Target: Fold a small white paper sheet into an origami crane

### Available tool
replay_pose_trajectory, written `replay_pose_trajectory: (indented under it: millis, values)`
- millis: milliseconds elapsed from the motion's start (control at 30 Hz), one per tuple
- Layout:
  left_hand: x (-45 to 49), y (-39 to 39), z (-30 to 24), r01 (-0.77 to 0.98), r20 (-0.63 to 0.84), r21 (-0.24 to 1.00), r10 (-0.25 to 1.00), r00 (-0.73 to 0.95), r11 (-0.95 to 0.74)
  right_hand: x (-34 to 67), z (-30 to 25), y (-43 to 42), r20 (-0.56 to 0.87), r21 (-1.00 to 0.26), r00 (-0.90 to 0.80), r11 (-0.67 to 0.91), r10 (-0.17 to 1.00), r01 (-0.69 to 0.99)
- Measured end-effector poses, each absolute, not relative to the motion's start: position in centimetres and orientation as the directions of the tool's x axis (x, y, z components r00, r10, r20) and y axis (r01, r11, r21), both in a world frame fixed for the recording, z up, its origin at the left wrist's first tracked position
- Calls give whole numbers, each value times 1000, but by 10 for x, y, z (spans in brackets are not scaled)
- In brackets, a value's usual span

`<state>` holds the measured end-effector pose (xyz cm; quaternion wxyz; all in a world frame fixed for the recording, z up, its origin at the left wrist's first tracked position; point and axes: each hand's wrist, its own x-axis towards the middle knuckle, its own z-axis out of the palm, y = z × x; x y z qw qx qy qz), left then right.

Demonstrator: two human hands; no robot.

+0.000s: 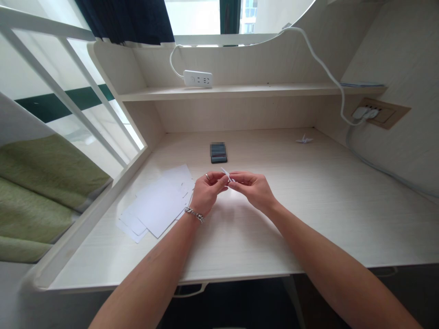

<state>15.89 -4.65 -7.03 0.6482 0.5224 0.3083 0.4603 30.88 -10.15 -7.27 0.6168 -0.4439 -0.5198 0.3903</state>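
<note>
A small piece of folded white paper is pinched between my two hands, a little above the desk. My left hand, with a ring and a chain bracelet at the wrist, grips it from the left, thumb and fingers closed. From the other side my right hand holds it with thumb and forefinger. Fingers hide most of the paper, so its exact shape does not show. Loose white sheets lie overlapping just left of my left hand. Beyond my hands rests a small dark phone-like object.
A folded paper crane stands at the back right of the desk. On the shelf sits a white power strip. A white cable hangs down to plugs in the wall socket. White railings edge the left side.
</note>
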Motion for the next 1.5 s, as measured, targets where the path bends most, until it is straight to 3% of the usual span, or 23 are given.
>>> replay_pose_trajectory:
  millis: [333, 633, 867, 1200, 1500]
  values:
    - [159, -44, -75, -370, 237, 925, 892, 386, -85, 312, -68, -102, 262, -958, 99, 270, 960, -91]
    - [158, -45, -74, -299, 217, 948, 912, 349, -112, 312, -66, -102, 263, -963, 139, 269, 955, -28]
    - [160, -45, -76, -249, 157, 966, 925, 346, -71, 312, -70, -98, 152, -982, 216, 172, 965, -79]
    - [162, -48, -79, -81, 282, 958, 870, 405, -273, 311, -75, -98, 232, -969, 242, 246, 942, -27]
    - [163, -51, -76, -54, 279, 958, 871, 405, -282, 310, -75, -97, 223, -972, 295, 236, 929, -9]
